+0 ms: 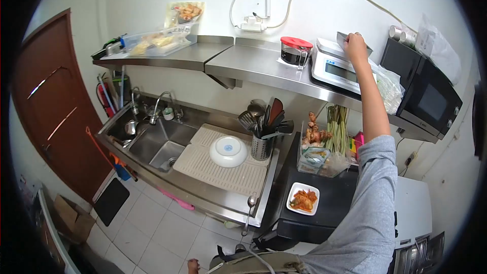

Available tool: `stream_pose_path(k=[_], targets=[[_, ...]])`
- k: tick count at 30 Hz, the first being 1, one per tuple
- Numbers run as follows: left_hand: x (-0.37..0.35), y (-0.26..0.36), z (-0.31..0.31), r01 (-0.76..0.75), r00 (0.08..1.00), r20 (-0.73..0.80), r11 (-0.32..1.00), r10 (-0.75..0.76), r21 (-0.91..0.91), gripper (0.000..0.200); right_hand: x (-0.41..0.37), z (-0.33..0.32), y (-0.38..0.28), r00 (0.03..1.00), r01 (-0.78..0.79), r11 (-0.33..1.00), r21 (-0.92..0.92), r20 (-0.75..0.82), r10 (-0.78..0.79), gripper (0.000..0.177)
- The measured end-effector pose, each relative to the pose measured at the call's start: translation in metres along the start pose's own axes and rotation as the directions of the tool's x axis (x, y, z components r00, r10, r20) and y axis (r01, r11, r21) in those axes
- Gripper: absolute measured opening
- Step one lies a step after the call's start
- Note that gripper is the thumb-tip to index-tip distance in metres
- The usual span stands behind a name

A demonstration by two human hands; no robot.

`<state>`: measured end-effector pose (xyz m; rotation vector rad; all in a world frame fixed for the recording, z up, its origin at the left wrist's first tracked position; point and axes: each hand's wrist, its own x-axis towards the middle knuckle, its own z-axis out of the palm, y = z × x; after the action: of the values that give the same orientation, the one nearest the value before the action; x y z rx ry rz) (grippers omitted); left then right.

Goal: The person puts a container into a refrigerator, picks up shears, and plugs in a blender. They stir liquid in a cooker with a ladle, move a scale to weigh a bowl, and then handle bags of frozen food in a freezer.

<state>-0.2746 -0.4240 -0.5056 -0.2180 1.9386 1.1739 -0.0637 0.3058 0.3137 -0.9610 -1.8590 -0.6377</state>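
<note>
My right hand point(356, 46) is raised to the wall shelf, its fingers closed on the edge of a grey, straight-sided metal container point(342, 38). This container is over the back of a white CAS weighing scale point(332, 61); the hand and forearm hide part of both. Beside the scale, to the left, stands a glass jug point(294, 53) with a red lid and dark liquid. Low at the bottom edge, my left hand point(193, 265) hangs near my body, mostly cut off, with its fingers largely hidden.
A black microwave point(428, 94) bounds the shelf's right end. Below are a white upturned bowl point(228, 153) on a drying mat point(203, 172), a utensil holder point(261, 147), a sink point(165, 144), a dish of kimchi point(303, 199) and a bin of ginger and lemongrass point(324, 170).
</note>
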Motion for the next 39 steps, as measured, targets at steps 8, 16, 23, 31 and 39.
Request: stream_pose_path(k=[8, 16, 23, 31, 39], targets=[[0.072, 0.118, 0.033, 0.048, 0.995, -0.093, 0.980, -0.030, 0.191, 0.016, -0.011, -0.037, -0.089, 0.983, 0.180, 0.943, 0.281, -0.075, -0.166, 0.014], [0.121, 0.169, 0.030, 0.145, 0.951, 0.214, 0.935, -0.222, 0.324, 0.027, -0.022, 0.013, -0.195, 0.914, 0.299, 0.808, 0.508, 0.090, -0.395, 0.012], [0.189, 0.204, -0.032, -0.269, 0.956, -0.027, 0.913, 0.291, 0.307, 0.019, -0.029, 0.096, -0.176, 0.879, 0.295, 0.841, 0.454, 0.217, -0.425, 0.016], [0.146, 0.413, -0.062, -0.881, 0.182, -0.683, 0.426, 0.708, 0.206, 0.022, -0.092, -0.014, -0.106, 0.897, -0.326, 0.863, 0.386, -0.163, 0.412, 0.041], [-0.019, 0.612, 0.094, -0.982, 0.150, -0.559, 0.055, 0.815, -0.182, 0.026, -0.150, -0.061, -0.015, 0.369, -0.348, -0.548, 0.760, 0.649, 0.666, 0.069]])
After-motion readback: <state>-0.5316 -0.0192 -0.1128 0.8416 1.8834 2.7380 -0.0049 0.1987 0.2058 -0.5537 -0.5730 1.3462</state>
